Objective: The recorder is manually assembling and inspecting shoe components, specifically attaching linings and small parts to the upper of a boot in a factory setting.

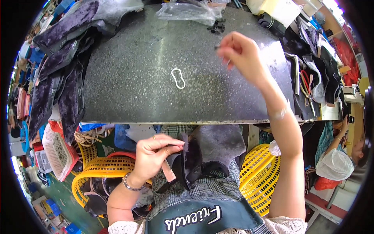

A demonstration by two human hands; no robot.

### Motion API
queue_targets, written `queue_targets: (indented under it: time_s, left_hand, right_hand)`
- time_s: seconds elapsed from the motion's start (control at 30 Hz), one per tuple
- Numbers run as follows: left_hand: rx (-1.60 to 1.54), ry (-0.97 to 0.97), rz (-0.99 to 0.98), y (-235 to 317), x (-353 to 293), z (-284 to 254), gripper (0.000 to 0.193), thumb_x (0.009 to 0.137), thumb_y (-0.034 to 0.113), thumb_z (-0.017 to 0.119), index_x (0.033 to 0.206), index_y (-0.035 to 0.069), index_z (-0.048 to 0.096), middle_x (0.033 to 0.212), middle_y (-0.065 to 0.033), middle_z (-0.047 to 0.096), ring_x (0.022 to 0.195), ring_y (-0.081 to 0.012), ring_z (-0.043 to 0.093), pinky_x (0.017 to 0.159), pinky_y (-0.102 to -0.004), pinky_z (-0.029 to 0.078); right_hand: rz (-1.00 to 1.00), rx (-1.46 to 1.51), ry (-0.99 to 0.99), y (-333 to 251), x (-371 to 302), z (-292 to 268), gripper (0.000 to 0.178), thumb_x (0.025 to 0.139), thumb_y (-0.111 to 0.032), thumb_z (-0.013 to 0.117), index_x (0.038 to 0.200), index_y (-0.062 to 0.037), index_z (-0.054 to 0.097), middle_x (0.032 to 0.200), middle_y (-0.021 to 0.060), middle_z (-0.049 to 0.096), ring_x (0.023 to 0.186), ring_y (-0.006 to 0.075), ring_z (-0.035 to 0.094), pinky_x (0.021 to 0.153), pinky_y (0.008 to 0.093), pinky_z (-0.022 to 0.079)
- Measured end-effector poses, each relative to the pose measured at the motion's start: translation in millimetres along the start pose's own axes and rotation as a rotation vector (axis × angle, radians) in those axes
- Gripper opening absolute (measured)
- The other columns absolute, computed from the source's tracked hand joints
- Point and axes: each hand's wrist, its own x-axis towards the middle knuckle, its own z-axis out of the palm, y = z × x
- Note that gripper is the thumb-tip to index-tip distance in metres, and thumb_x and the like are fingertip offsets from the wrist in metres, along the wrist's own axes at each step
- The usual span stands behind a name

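Over my lap, my left hand (156,153) pinches the edge of a dark piece of plush fabric (193,154) between thumb and fingers. A narrow pink strip (168,171) hangs below these fingers, beside the black underside of the piece. The rest of the piece, with grey plush (222,142), lies across my lap. My right hand (242,54) is raised above the far right part of the table, its fingertips pinched on a small black piece, slightly blurred. Just beyond it lies a little heap of similar small black pieces (217,27).
The dark speckled table (128,85) carries a white rubber-band-like loop (178,78) and a clear plastic bag (187,12). Dark plush pieces (66,58) drape over its left side. Scissors (307,91) lie at the right. Yellow baskets (259,175) flank me; another person (335,156) sits far right.
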Motion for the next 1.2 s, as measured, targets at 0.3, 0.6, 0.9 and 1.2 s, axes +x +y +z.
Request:
queue_targets:
  time_s: [0.3,0.6,0.9,1.2]
  left_hand:
    - [-0.116,-0.020,-0.103,18.0,-1.7,15.3,0.013,0.080,-0.005,0.071,0.093,-0.002,0.067,0.083,-0.0055,0.071,0.075,-0.0076,0.065,0.068,-0.0214,0.053]
    - [-0.196,-0.064,-0.071,26.4,-19.0,18.1,0.016,0.080,-0.007,0.071,0.088,0.002,0.060,0.082,-0.0049,0.068,0.076,-0.0065,0.064,0.067,-0.0203,0.052]
    - [-0.139,-0.046,-0.024,30.8,-19.3,25.5,0.047,0.077,-0.006,0.075,0.107,0.004,0.040,0.071,-0.0008,0.060,0.067,-0.0030,0.058,0.062,-0.0184,0.048]
    - [-0.029,0.004,0.091,27.1,-20.6,30.9,0.051,0.076,-0.004,0.077,0.110,0.004,0.040,0.070,0.0011,0.059,0.064,-0.0024,0.055,0.059,-0.0178,0.045]
  right_hand:
    - [-0.519,-0.140,-0.173,-40.8,-148.4,62.4,0.021,0.074,0.007,0.065,0.093,-0.0018,0.068,0.080,0.0112,0.063,0.073,0.0270,0.064,0.063,0.0344,0.053]
    - [0.049,0.356,-0.292,-55.9,-153.2,53.1,0.013,0.085,0.009,0.062,0.094,0.0010,0.067,0.092,0.0072,0.069,0.082,0.0088,0.063,0.071,0.0232,0.052]
    - [-0.102,0.192,-0.324,-60.1,-146.2,49.0,0.008,0.083,0.004,0.066,0.090,0.0022,0.068,0.084,0.0065,0.069,0.077,0.0086,0.063,0.070,0.0242,0.052]
    - [-0.138,0.107,-0.280,-66.5,-134.7,47.1,0.012,0.082,0.000,0.067,0.093,0.0002,0.071,0.075,0.0115,0.070,0.065,0.0110,0.064,0.060,0.0270,0.051]
